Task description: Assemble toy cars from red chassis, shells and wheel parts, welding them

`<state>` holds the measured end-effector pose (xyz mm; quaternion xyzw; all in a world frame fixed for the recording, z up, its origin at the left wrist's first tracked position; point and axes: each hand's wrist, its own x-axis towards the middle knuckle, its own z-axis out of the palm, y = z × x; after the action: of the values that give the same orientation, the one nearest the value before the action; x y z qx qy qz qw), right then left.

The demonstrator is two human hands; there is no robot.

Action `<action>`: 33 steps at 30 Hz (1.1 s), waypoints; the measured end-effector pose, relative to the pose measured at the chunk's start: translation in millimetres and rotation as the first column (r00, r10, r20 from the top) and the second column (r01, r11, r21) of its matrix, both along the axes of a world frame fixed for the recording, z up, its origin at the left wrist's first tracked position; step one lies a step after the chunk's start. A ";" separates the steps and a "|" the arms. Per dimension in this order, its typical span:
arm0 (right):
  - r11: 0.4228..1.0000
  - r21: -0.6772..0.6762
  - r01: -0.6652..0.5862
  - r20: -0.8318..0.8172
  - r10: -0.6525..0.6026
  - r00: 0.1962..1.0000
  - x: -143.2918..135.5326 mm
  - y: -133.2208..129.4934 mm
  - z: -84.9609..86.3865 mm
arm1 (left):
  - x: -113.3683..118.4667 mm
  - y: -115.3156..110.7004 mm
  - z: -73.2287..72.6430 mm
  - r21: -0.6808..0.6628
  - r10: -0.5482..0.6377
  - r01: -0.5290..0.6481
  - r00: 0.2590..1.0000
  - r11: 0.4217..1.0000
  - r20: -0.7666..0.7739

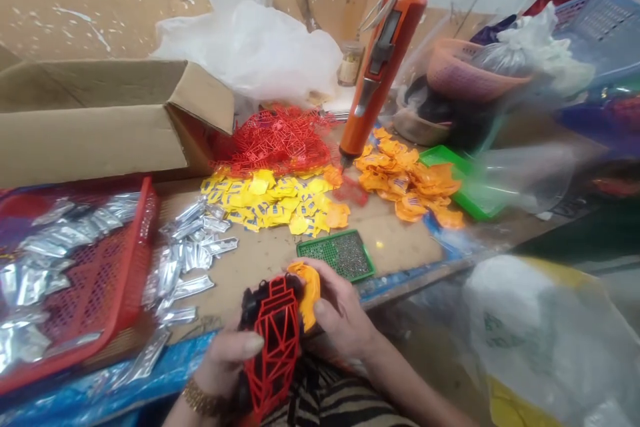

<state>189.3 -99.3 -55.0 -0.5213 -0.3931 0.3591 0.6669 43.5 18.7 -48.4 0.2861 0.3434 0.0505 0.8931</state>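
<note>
In my left hand [225, 360] is a black toy car chassis with a red lattice frame [276, 340] on top, held near the table's front edge with the thumb over the frame. My right hand [345, 313] pinches an orange plastic toy body piece [307, 293] against the chassis's right side; whether the two touch is hard to make out. Just beyond my hands lies a green tray [320, 252] with small metal screws. An orange electric screwdriver [380, 73] hangs tip down over the table, by a loose red frame [353, 192].
Yellow pieces [260, 200], red frames [285, 137] and orange pieces [407, 177] lie in piles behind the tray. At left are silvery pieces [190, 247], a red basket [143, 247] and a cardboard box [90, 140]. A green tray [480, 203] sits right; a plastic bag [540, 327] stands beside the table.
</note>
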 end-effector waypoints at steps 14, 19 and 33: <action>0.948 -0.005 0.317 0.773 -0.197 0.603 -2.7 7.5 16.7 | 11.8 -2.2 -12.4 0.505 0.102 -0.107 0.994 0.857 0.039; 0.953 -0.039 0.301 0.734 -0.178 0.656 -20.3 15.3 13.0 | 18.4 0.0 -8.2 0.750 -0.065 -0.042 0.991 0.660 0.113; 0.974 0.005 0.228 0.720 -0.162 0.675 -2.1 8.0 2.5 | 27.6 -9.1 -6.5 0.927 -0.178 0.030 0.983 0.373 0.040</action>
<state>187.3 -91.3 -52.4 -0.6864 -0.5478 0.0713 0.4730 71.1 9.5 -54.9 0.7515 0.1781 0.1957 0.6043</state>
